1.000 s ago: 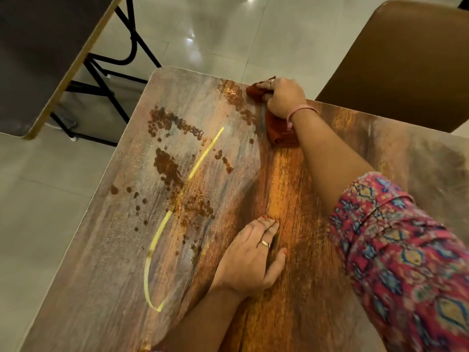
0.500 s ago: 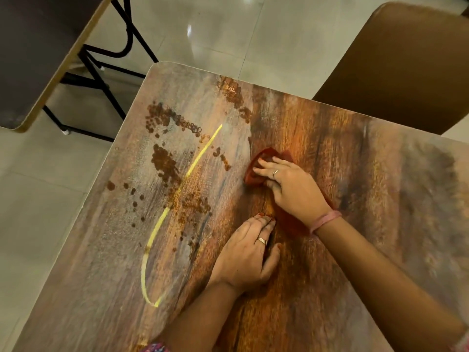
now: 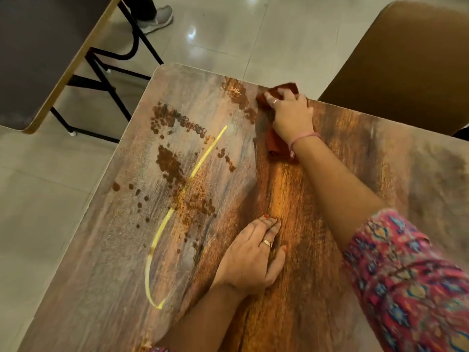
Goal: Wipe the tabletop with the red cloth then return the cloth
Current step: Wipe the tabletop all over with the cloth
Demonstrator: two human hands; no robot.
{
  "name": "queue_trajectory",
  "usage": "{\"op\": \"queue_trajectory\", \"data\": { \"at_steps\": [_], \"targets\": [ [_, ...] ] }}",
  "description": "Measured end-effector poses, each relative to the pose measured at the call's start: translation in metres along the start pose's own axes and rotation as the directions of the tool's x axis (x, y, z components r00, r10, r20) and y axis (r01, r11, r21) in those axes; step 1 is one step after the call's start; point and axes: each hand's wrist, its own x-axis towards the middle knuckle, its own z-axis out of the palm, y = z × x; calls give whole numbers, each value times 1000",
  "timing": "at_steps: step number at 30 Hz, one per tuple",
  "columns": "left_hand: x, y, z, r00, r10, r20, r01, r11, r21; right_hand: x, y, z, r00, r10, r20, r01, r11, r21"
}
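Note:
The tabletop (image 3: 330,250) has a printed wood pattern with brown blotches and a curved yellow line. The red cloth (image 3: 278,146) lies bunched at the table's far edge under my right hand (image 3: 291,113), which presses down on it with fingers spread over its far end. Part of the cloth sticks out beyond my fingertips and another part behind my wrist. My left hand (image 3: 251,255) rests flat on the middle of the table, fingers straight, holding nothing.
A brown padded chair (image 3: 406,62) stands against the table's far right side. A dark table (image 3: 38,54) with black metal legs is at the upper left. A person's shoe (image 3: 157,17) shows on the tiled floor at the top.
My right hand has pushed the cloth from the middle of the table back out to the far edge. My left hand has stayed in place.

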Motion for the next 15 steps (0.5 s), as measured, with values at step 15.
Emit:
{"op": "queue_trajectory", "data": {
  "at_steps": [15],
  "targets": [
    [1, 1, -2, 1000, 3, 23, -3, 999, 34, -27, 10, 4, 998, 22, -56, -21, 1000, 9]
  ]
}}
